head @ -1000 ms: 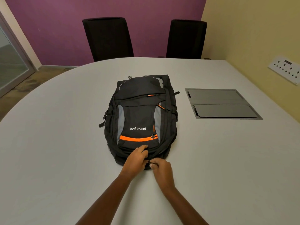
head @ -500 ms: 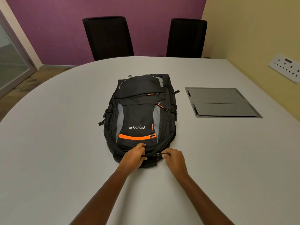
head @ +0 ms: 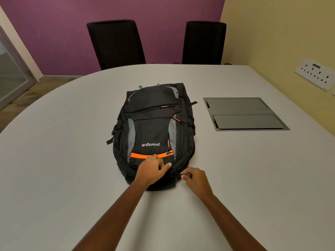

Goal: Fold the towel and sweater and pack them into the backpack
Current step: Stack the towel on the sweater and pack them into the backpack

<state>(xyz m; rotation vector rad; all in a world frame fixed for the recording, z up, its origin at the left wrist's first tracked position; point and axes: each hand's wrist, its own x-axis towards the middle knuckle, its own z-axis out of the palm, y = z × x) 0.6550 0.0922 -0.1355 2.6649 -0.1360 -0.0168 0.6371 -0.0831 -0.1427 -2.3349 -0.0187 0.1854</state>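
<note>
On grey table (head: 54,160), backpack (head: 154,127) lies flat, front panel up, long axis running straight away from person, near end under both hands. Towel and sweater not in view; whether already packed, cannot tell.

Left hand (head: 151,171) on pack's near end, fingers curled into fabric, thumb stretched rightward, likely bracing.

Right hand (head: 196,178) just beside near right corner, thumb and forefinger pinching zipper pull (head: 178,173).

Judgement: zip track runs from that corner up right flank, away from fingers; right hand nearer, left holds pack steady.
</note>
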